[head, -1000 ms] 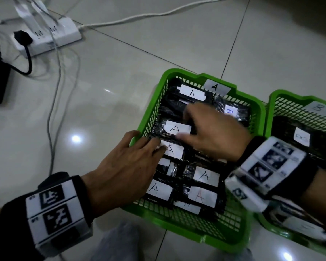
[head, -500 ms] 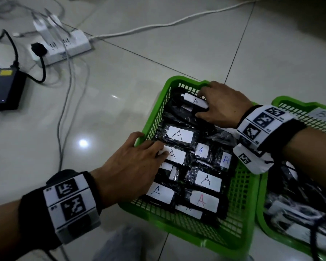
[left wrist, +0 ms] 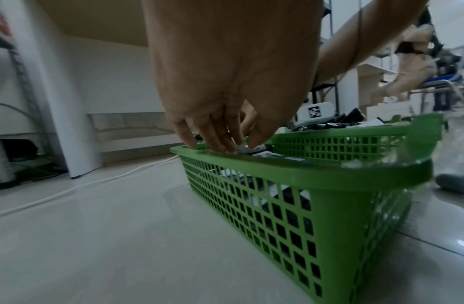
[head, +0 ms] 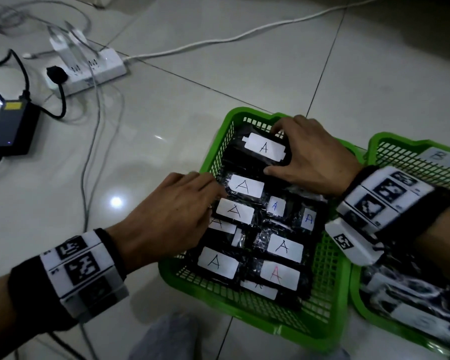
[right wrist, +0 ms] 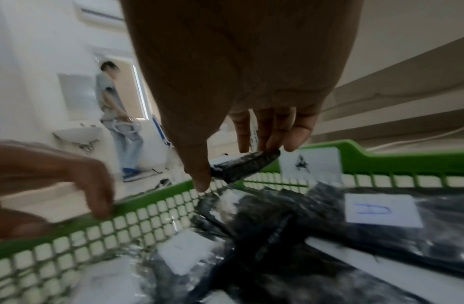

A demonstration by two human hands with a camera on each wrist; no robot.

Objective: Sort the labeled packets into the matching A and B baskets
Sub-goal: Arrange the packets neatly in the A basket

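Observation:
The green A basket (head: pixel 320 266) is full of black packets with white A labels. At its far end my right hand (head: pixel 286 152) pinches one A packet (head: pixel 264 148) between thumb and fingers; the right wrist view shows this packet (right wrist: pixel 246 164) lifted at one end, near the basket's own A label (right wrist: pixel 310 164). My left hand (head: pixel 205 188) rests over the basket's left rim, fingers lying on the packets there. In the left wrist view its fingertips (left wrist: pixel 220 142) touch the rim and packets. The B basket (head: pixel 411 152) stands to the right, holding more packets.
A white power strip (head: pixel 89 71), a black adapter (head: pixel 11 128) and loose cables (head: pixel 94 152) lie on the tiled floor to the left. A grey foot or sock (head: pixel 166 339) is at the bottom edge. A person (right wrist: pixel 116 115) stands far off.
My right hand moved from the middle of the A basket to its far end and took hold of the A packet there. The left hand stayed at the left rim.

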